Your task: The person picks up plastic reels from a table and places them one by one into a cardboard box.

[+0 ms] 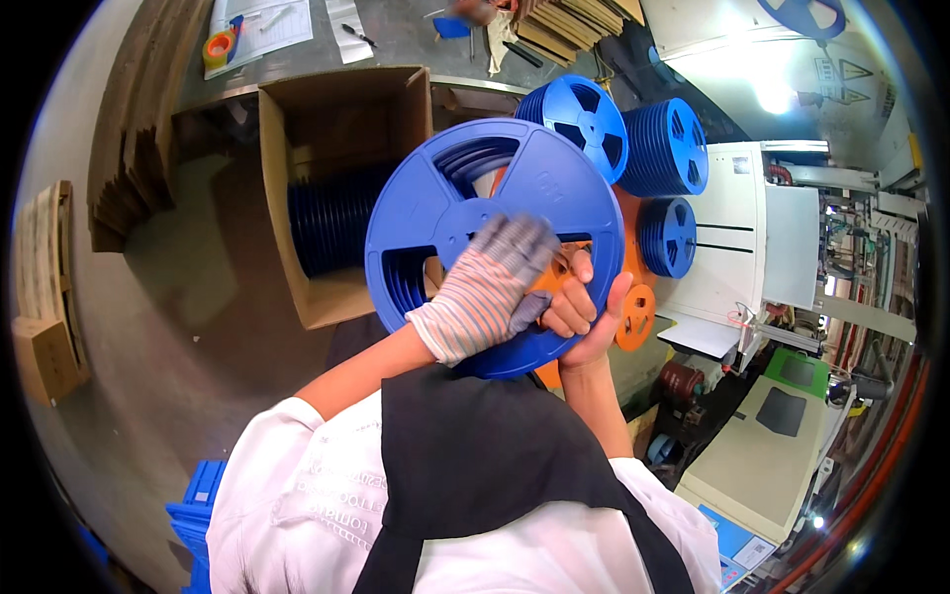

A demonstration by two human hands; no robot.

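Your left hand [492, 287], in a striped knit glove, lies flat on the face of a large blue plastic reel [495, 243] held before your chest, while your bare right hand [584, 312] grips its lower right rim. Beyond it, an open cardboard box [336, 188] holds more blue reels on edge.

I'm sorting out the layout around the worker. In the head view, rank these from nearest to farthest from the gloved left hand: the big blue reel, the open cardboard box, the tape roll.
1. Big blue reel: under the left hand, touching it.
2. Open cardboard box: to the left, behind the reel.
3. Tape roll: top left, on the bench.
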